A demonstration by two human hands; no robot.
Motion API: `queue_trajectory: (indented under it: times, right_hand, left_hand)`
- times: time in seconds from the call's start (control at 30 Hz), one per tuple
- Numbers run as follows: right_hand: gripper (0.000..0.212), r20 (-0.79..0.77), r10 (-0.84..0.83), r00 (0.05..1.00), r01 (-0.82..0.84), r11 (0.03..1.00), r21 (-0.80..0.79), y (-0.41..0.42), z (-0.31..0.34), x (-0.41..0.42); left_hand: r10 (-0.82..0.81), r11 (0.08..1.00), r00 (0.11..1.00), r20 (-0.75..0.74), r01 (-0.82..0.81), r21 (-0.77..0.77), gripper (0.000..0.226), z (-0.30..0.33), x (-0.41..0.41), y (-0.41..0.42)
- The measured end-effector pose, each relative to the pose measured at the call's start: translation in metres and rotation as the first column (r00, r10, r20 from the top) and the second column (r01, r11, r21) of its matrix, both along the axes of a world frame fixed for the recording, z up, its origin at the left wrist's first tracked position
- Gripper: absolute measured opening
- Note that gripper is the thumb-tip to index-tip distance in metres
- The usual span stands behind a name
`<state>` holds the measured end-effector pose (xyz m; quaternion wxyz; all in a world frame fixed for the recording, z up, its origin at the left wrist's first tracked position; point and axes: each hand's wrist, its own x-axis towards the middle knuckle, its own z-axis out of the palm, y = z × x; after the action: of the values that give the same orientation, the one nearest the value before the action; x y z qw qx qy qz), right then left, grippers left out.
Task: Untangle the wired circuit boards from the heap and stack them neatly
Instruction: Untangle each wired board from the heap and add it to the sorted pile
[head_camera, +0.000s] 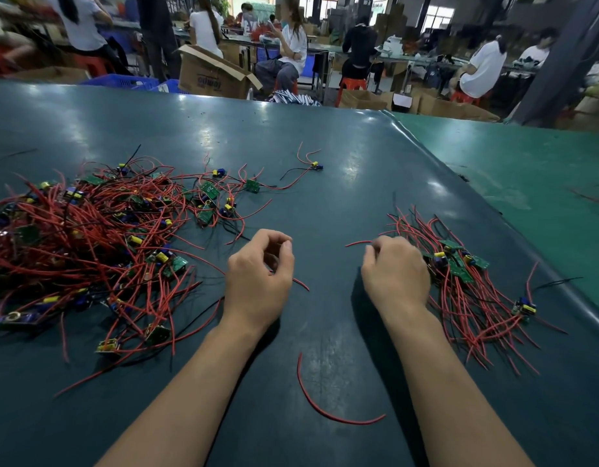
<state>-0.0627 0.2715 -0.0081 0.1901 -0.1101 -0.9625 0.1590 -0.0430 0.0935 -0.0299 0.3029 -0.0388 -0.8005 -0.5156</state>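
- Head view: a person's two bare forearms reached up from the bottom edge of the frame over a dark teal table mat (325, 156).
- The left hand (259, 267) hovered just left of centre, fingers curled loosely inward with thumb and forefinger tips close together; whether they pinched anything could not be told. A short red wire end (301, 284) showed just beside its right edge.
- The right hand (395, 271) sat right of centre, fingers bent downward, resting against the left edge of the sorted stack (459, 264). A red wire tip (357, 243) stuck out leftward from under its fingers; the grip itself was hidden.
- The sorted stack, small green circuit boards with red and black wires fanned toward the lower right, lay in the right part of the frame.
- The tangled heap (89, 237) of wired boards filled the left part of the frame, well apart from the stack.
- A few stray boards (252, 186) lay at upper centre, just beyond the heap.
- One loose red wire (311, 402) curved on the mat at lower centre, between the forearms.
- Across the top, seated people, red stools and an open cardboard box (214, 74) appeared in a workshop.
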Motion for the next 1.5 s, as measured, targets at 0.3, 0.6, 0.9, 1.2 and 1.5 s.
queue_trajectory:
  times: [0.3, 0.6, 0.9, 1.2, 1.5]
  right_hand:
    - [0.036, -0.118, 0.419, 0.9, -0.434, 0.884, -0.173, -0.024, -0.014, 0.0]
    - [0.02, -0.137, 0.372, 0.918, -0.394, 0.893, -0.218, -0.023, -0.02, -0.002]
    - [0.017, -0.146, 0.372, 0.917, -0.397, 0.892, -0.216, -0.02, -0.024, -0.005]
    - [0.015, -0.152, 0.373, 0.915, -0.401, 0.878, -0.261, -0.017, -0.026, -0.007]
    - [0.015, -0.139, 0.369, 0.919, -0.394, 0.871, -0.294, -0.017, -0.024, -0.008]
  left_hand:
    - [0.4, 0.762, 0.841, 0.365, -0.083, -0.642, 0.023, 0.039, 0.01, -0.046]
    - [0.575, 0.564, 0.637, 0.514, 0.146, -0.812, 0.034, 0.078, 0.011, -0.126]
    - [0.547, 0.542, 0.761, 0.35, -0.003, -0.84, 0.027, 0.043, 0.005, -0.119]
    - [0.344, 0.713, 0.578, 0.74, 0.352, -0.607, 0.017, 0.071, -0.015, -0.126]
    - [0.264, 0.809, 0.497, 0.826, 0.352, -0.47, 0.02, 0.078, -0.021, -0.132]
